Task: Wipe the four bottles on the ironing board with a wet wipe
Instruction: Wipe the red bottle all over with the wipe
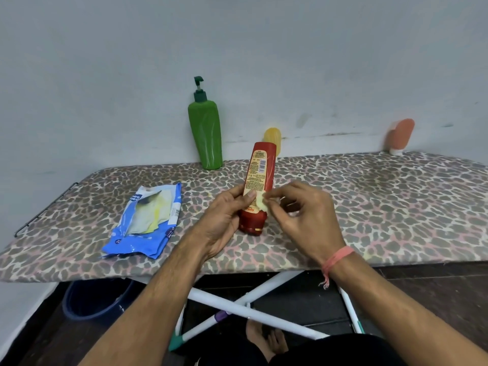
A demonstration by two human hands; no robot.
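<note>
Red bottle [260, 180]: we see long axis upright, cap down
Left hand [227, 217]: grips it
Right hand [303, 210]: pinches wipe [261, 202], mostly hidden

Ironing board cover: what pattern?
Leopard-style spots on the ironing board cover, grey-brown on pinkish cream; head view.

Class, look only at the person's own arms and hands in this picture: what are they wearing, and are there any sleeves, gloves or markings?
Both forearms are bare, with no sleeves in view and no gloves. The left hand has nothing on it or on its wrist. The right hand has a thin pink thread band tied round the wrist, with a frayed loose end hanging down. No watch shows, and I cannot make out any ring.
</note>
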